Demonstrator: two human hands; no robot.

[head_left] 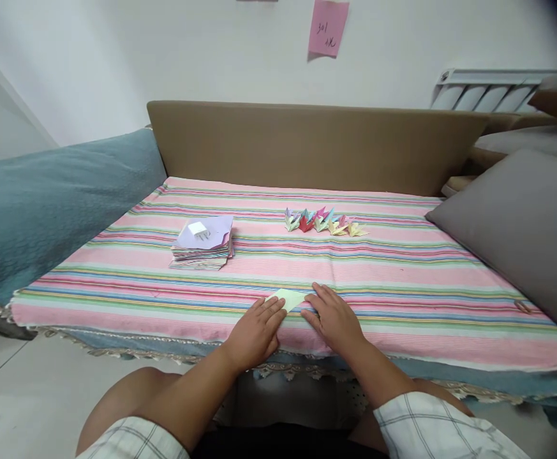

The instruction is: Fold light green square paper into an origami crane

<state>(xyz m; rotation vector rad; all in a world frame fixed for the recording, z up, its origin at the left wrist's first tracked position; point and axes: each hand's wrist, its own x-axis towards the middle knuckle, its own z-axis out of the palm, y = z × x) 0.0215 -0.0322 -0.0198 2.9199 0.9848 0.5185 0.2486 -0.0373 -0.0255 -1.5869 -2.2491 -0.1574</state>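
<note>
A small pale green sheet of folded paper (291, 299) lies on the striped cloth in front of me, its visible part pointed toward the right. My left hand (258, 328) rests on its left side, fingers stretched out flat and covering that end. Beside the right corner is my right hand (334, 319), with thumb and fingers apart; its fingers lie at or just off the paper's tip, and I cannot tell whether they touch it. Farther back stands a cluster of several folded paper cranes (323, 220) in red, pink, yellow, green and blue.
A stack of paper sheets (201, 255) with a small white block (198, 229) on top stands at the left. The striped cloth (129, 287) covers a sofa seat. A brown backrest (307, 143), a blue armrest (67, 197) and a grey cushion (531, 236) border it.
</note>
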